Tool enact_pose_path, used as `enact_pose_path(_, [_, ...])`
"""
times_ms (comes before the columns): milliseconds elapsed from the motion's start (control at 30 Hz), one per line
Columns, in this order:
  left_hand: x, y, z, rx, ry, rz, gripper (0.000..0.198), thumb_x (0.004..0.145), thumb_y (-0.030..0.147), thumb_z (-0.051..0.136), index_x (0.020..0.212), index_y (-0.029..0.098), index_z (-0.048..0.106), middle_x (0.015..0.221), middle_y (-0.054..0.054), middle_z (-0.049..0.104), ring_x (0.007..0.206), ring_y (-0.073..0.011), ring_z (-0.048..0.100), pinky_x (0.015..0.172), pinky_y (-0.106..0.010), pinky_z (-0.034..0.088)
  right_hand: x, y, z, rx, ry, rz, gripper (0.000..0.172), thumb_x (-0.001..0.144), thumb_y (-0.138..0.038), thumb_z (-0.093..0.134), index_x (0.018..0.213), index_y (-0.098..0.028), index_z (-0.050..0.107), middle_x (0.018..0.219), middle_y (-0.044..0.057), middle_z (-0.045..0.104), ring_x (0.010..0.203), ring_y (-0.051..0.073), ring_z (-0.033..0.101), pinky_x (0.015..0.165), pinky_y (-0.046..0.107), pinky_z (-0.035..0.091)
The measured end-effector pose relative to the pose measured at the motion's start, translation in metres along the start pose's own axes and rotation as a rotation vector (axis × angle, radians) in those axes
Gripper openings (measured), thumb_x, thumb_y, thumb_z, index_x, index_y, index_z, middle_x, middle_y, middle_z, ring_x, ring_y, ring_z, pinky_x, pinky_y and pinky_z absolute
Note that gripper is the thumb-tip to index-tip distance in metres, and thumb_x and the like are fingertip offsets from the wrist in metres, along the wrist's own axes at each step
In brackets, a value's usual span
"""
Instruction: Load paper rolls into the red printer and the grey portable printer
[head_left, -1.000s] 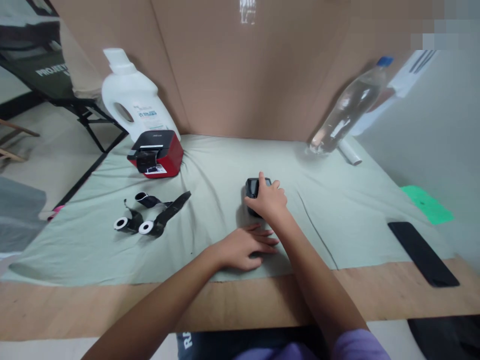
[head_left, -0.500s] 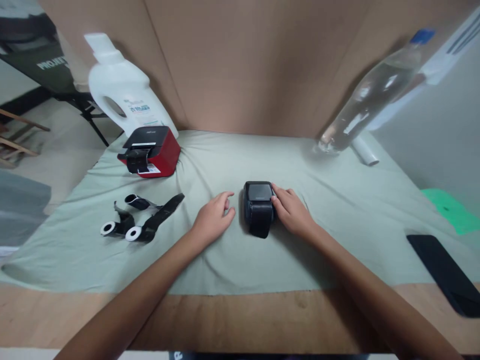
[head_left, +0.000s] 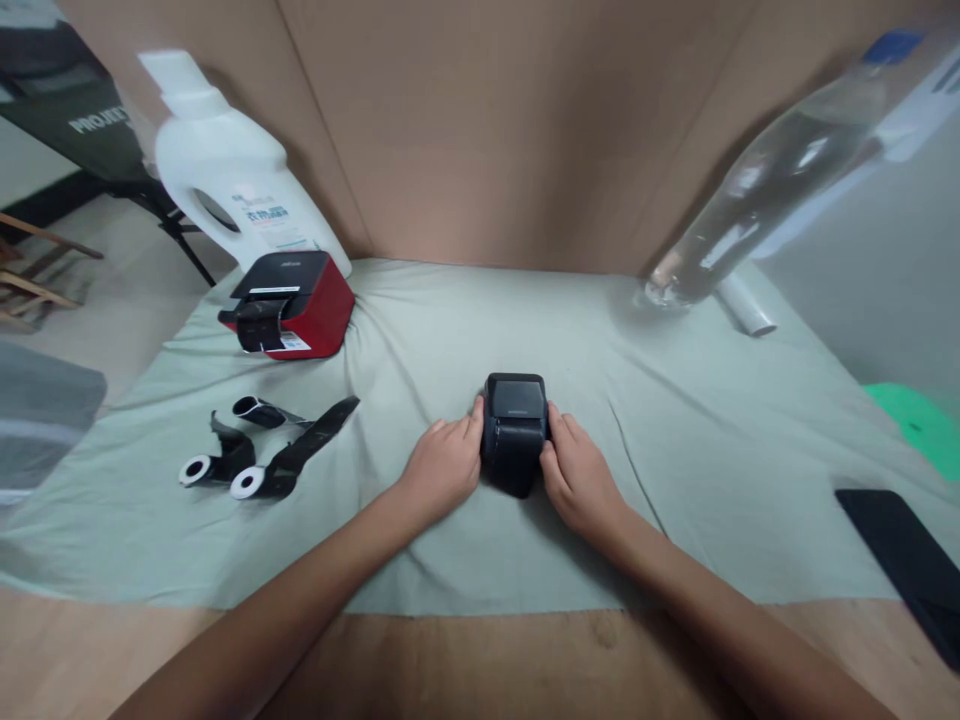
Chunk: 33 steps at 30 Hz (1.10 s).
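A small black label printer sits in the middle of the pale green cloth. My left hand presses against its left side with curled fingers. My right hand grips its right side, thumb on the casing. Both hands hold the device between them on the cloth.
A red and black printer and a white jug stand at the back left. Black ribbon pieces with white spools lie to the left. A clear bottle leans at the back right. A black phone and green pad lie right.
My left hand moved from the cloth near the front up to the black printer's left side. My right hand shifted from on top of it to its right side.
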<state>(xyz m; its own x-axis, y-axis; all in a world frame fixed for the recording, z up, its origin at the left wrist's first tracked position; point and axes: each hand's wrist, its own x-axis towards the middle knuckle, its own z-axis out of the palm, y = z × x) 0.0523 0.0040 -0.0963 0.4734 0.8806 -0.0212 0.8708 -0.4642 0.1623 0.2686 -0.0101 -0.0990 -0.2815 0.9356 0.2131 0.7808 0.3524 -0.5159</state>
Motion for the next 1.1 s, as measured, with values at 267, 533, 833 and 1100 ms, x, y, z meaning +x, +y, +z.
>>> enact_pose_path(267, [-0.009, 0.0, 0.0, 0.003, 0.0, 0.01, 0.062, 0.097, 0.014, 0.035, 0.158, 0.002, 0.027, 0.121, -0.02, 0.07, 0.102, -0.0282, 0.069, 0.089, -0.042, 0.05, -0.014, 0.004, 0.008, -0.009, 0.041, -0.05, 0.056, 0.102, -0.027, 0.031, 0.155, -0.007, 0.031, 0.131, 0.024, 0.062, 0.114, 0.033, 0.063, 0.096, 0.051, 0.053])
enact_pose_path(533, [-0.008, 0.003, 0.004, 0.076, 0.035, -0.039, 0.062, 0.096, 0.008, 0.038, 0.157, 0.007, 0.032, 0.109, -0.015, 0.073, 0.093, -0.0258, 0.071, 0.084, -0.04, 0.053, -0.015, 0.007, 0.008, -0.104, 0.02, -0.123, 0.063, 0.105, -0.028, 0.028, 0.161, -0.004, 0.012, 0.111, 0.02, 0.072, 0.098, 0.031, 0.068, 0.091, 0.05, 0.051])
enact_pose_path(833, [-0.006, 0.003, 0.005, 0.157, 0.012, -0.033, 0.063, 0.089, 0.002, 0.041, 0.152, 0.003, 0.042, 0.1, -0.015, 0.074, 0.087, -0.0246, 0.071, 0.081, -0.038, 0.055, -0.015, 0.006, 0.006, -0.092, -0.008, -0.094, 0.063, 0.105, -0.029, 0.028, 0.162, -0.006, 0.013, 0.104, 0.016, 0.073, 0.089, 0.03, 0.065, 0.087, 0.047, 0.049])
enact_pose_path(1100, [-0.005, 0.0, 0.001, 0.149, -0.03, -0.021, 0.062, 0.091, 0.004, 0.042, 0.153, 0.006, 0.042, 0.098, -0.014, 0.074, 0.087, -0.0253, 0.072, 0.081, -0.037, 0.055, -0.014, 0.005, 0.005, -0.105, -0.039, -0.079, 0.061, 0.105, -0.03, 0.026, 0.159, -0.003, 0.02, 0.102, 0.018, 0.072, 0.083, 0.029, 0.063, 0.084, 0.044, 0.048])
